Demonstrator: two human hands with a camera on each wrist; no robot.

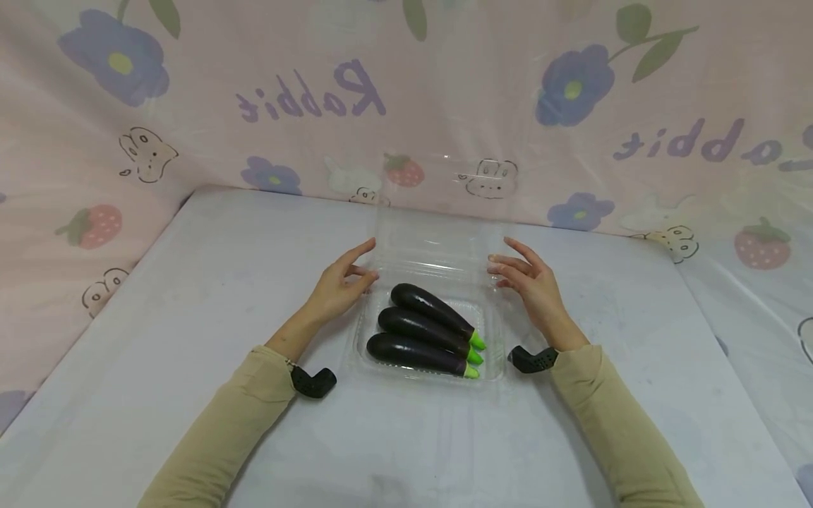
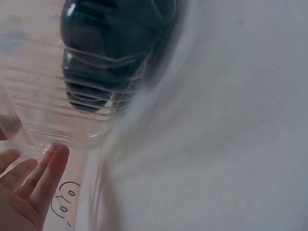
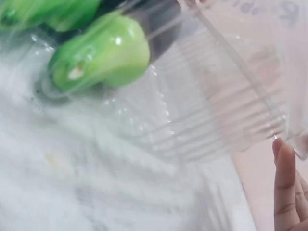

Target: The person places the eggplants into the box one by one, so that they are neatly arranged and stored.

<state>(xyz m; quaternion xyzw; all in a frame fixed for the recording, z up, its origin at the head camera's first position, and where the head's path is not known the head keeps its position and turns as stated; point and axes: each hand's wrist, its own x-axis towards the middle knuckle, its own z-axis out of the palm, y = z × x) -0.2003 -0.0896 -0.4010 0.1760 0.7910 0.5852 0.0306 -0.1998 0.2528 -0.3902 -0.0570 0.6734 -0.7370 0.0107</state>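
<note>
Three dark eggplants with green stems lie side by side in the base of a clear plastic clamshell box. Its see-through lid stands raised at the back. My left hand is at the box's left, fingers extended, tips right at the plastic edge near the hinge. On the opposite side my right hand reaches to the matching edge with its fingers spread. In the left wrist view, the fingers meet the ribbed plastic. Fingertips touch the lid corner in the right wrist view.
The box rests on a white-covered table. Behind it hangs a pink curtain printed with flowers, rabbits and strawberries. A black wrist device sits on the left wrist and another black device on the right.
</note>
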